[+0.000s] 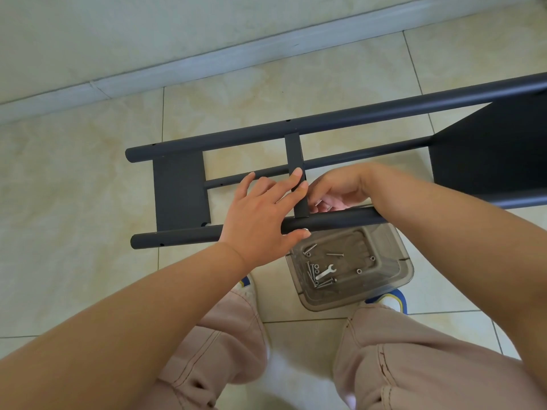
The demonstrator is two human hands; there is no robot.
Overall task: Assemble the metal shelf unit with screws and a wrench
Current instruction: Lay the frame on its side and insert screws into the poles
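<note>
The dark grey metal shelf frame (340,116) lies on its side on the tile floor. My left hand (260,214) rests over its near tube (177,236) with straight fingers. The fingertips touch the narrow cross bar (293,152), and the thumb lies beside a screw head (306,230) in the tube. My right hand (334,187) reaches in behind the near tube, right of the cross bar. Its fingers are curled and pinch a small shiny metal part; what the part is, I cannot tell. A small silver wrench (325,272) lies in the clear plastic box (396,267).
The box stands on the floor between my feet, partly under the near tube, and holds several loose screws (310,270) and nuts. A wide shelf panel (180,190) sits at the frame's left end, a larger one (488,149) at the right. A wall skirting (207,57) runs behind.
</note>
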